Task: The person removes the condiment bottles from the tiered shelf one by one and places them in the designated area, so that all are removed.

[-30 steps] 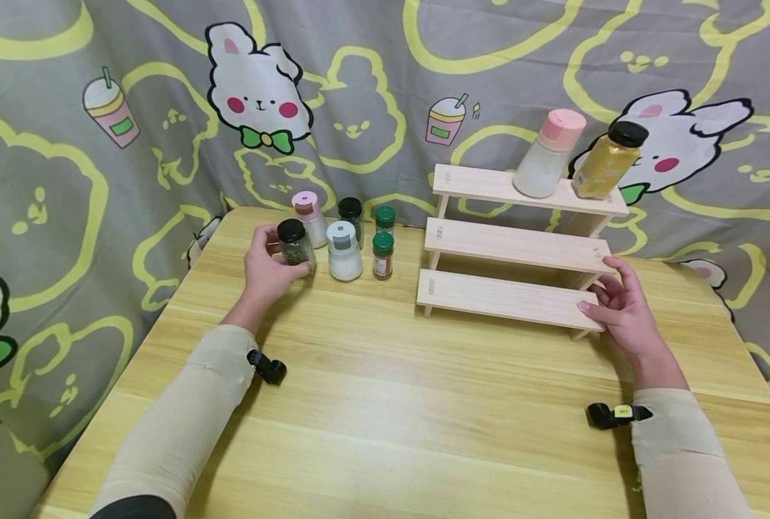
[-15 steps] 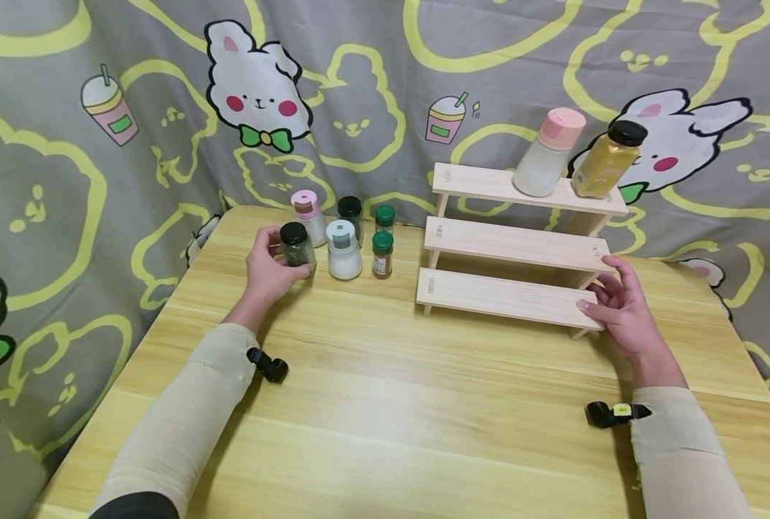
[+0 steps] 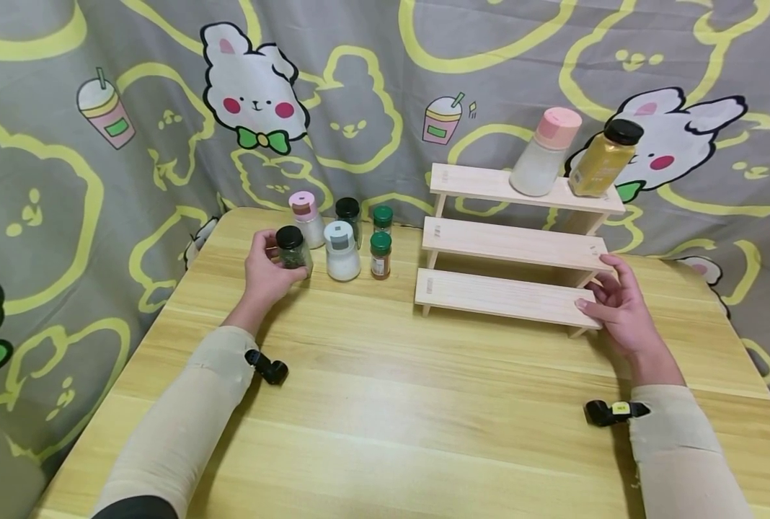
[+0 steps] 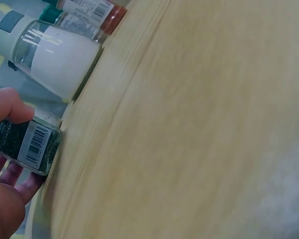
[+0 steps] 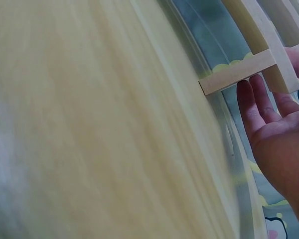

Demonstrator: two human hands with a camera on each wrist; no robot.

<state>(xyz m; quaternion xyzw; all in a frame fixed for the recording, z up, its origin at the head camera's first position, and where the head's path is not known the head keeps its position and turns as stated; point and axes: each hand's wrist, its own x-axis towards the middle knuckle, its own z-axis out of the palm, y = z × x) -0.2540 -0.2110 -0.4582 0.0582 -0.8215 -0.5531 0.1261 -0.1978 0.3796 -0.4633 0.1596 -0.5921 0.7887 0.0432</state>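
Note:
At the left of a group of seasoning bottles, my left hand grips a spice jar with a black lid and dark green flakes inside. The left wrist view shows thumb and fingers on either side of this jar, its barcode label facing out and its base right at the tabletop. On the right, my right hand holds the end of a three-tier wooden shelf. Its thumb lies on the lowest board and a finger reaches the middle one. Seen from the right wrist, fingertips rest by the shelf's leg.
Beside the held jar stand a pink-capped shaker, a white-capped shaker, a black-lidded jar and two green-capped bottles. The top tier bears a pink-capped bottle and a golden bottle. A patterned curtain hangs behind.
The black-lidded jar in my left hand has shifted very slightly down toward me. My right hand and the wooden shelf stay in place.

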